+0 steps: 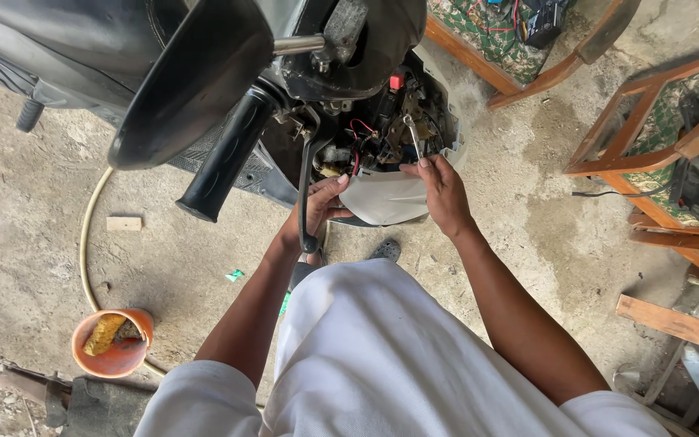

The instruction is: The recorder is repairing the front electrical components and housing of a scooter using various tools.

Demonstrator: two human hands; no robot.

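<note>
Head view is showing the left hand [321, 206] gripping the left edge of a white panel [383, 198] below the scooter's open headlight housing [382, 129] — fingers curled closed on it. The right hand [438, 190] is pinching the panel's right edge near a silver wrench [411, 136] — an orange bucket [112, 344] is sitting far left on the concrete floor [34, 235].

So there's a white panel [383, 198], curved plastic, sitting tilted at the front of the scooter's handlebar head, right below the opened-up wiring [370, 137]. It's gripped from both sides, upper edge up against the exposed guts. The wiring is a tangle of red and black leads plus a red connector, all out in the open. A small metal wrench [411, 134] stands nearly upright in there, its lower end just above the panel's right edge.
</note>
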